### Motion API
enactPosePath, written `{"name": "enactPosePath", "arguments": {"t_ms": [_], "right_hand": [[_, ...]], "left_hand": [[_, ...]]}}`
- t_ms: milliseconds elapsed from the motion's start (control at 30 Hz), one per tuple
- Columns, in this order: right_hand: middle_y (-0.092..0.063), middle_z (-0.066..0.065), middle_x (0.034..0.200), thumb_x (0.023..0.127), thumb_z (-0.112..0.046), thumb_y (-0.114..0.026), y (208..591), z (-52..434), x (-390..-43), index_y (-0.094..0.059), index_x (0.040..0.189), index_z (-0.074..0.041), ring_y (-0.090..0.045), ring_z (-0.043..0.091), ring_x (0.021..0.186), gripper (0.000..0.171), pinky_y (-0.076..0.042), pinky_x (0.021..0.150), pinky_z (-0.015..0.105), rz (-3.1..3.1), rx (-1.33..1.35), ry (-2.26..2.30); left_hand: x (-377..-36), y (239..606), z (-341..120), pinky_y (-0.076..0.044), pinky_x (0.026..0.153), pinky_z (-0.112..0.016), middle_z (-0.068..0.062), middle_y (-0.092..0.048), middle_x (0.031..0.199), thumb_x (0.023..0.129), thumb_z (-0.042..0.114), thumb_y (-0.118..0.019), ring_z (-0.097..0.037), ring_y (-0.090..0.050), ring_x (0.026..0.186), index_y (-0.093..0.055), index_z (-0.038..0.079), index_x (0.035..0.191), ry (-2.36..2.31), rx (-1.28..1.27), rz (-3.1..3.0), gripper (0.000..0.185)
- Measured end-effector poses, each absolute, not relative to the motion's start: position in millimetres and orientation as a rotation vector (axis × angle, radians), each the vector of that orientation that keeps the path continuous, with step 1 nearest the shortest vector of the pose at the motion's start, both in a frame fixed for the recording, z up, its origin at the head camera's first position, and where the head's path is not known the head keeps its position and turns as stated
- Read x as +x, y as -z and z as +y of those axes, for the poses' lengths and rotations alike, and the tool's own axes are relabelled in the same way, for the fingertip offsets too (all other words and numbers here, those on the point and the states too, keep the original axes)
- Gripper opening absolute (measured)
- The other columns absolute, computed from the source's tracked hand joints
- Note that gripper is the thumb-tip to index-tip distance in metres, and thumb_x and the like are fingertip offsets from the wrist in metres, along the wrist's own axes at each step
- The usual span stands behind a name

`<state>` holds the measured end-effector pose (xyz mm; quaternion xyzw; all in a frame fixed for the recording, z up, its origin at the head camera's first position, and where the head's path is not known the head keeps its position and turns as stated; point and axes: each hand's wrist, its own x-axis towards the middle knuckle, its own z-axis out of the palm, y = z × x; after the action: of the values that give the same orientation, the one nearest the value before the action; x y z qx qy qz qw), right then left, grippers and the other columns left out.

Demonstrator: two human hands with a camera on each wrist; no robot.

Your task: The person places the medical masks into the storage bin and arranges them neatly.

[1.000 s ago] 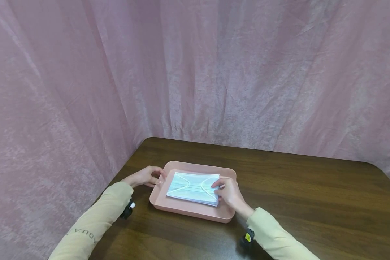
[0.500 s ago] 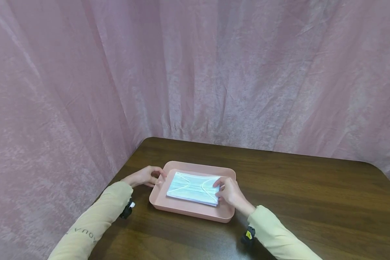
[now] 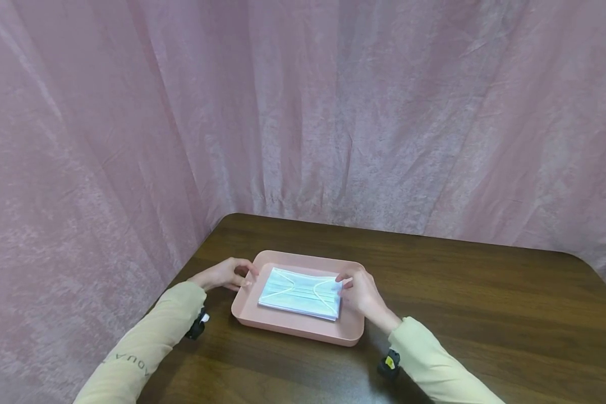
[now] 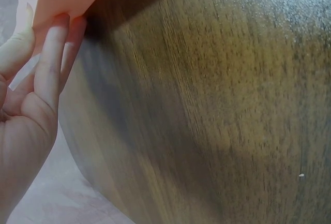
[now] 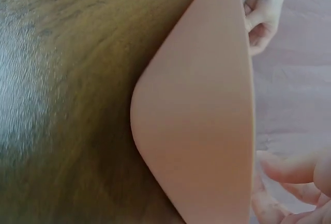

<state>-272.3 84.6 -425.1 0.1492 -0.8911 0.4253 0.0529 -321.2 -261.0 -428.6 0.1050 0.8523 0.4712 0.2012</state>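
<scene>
A pink tray (image 3: 295,332) lies on the table, holding a stack of pale blue pleated face masks (image 3: 303,294) with white ear loops. My left hand (image 3: 224,274) grips the tray's left rim. In the left wrist view its thumb (image 4: 20,45) lies over the rim, and its fingers (image 4: 50,61) press the outer wall. My right hand (image 3: 361,292) is bent over the tray's right side, fingertips at the right edge of the masks. I cannot tell whether it pinches a mask, since the tray's wall (image 5: 199,115) hides the fingertips in the right wrist view.
The brown wooden table (image 3: 474,314) has a rounded far left corner. Pink velvet curtain (image 3: 303,112) hangs behind it and along its left side.
My right hand has moved slightly right, from over the masks' right part to their right edge. The tray has shifted very slightly left; my left hand stays at its rim.
</scene>
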Motion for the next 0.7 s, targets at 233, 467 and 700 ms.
{"name": "enactPosePath", "arguments": {"t_ms": [233,467,700], "right_hand": [[-0.053,0.014,0.094,0.074,0.012,-0.066,418.9,97.5,-277.7,-0.064,0.093,0.003,-0.059,0.023,0.075,0.021,-0.051,0.057,0.031,-2.581,0.34,-1.511],[-0.06,0.015,0.084,0.075,0.011,-0.066,418.0,112.0,-281.9,-0.063,0.093,0.006,-0.06,0.024,0.068,0.019,-0.051,0.056,0.031,-2.488,0.339,-1.643],[-0.061,0.018,0.087,0.078,0.008,-0.065,422.2,132.1,-280.1,-0.061,0.095,0.008,-0.061,0.029,0.074,0.018,-0.051,0.059,0.031,-2.413,0.314,-1.753]], "left_hand": [[-321.1,429.3,-261.9,-0.051,0.062,-0.035,-0.014,-0.053,0.094,0.08,-0.007,-0.063,-0.019,-0.055,0.076,-0.054,-0.008,0.106,-1.34,0.355,2.366,0.028],[-320.0,427.5,-261.7,-0.051,0.064,-0.035,-0.015,-0.052,0.095,0.08,-0.007,-0.063,-0.019,-0.055,0.076,-0.054,-0.009,0.106,-1.346,0.357,2.365,0.027],[-319.0,428.3,-260.2,-0.05,0.066,-0.039,-0.016,-0.052,0.097,0.08,-0.008,-0.063,-0.021,-0.056,0.078,-0.054,-0.009,0.106,-1.346,0.38,2.375,0.028]]}}
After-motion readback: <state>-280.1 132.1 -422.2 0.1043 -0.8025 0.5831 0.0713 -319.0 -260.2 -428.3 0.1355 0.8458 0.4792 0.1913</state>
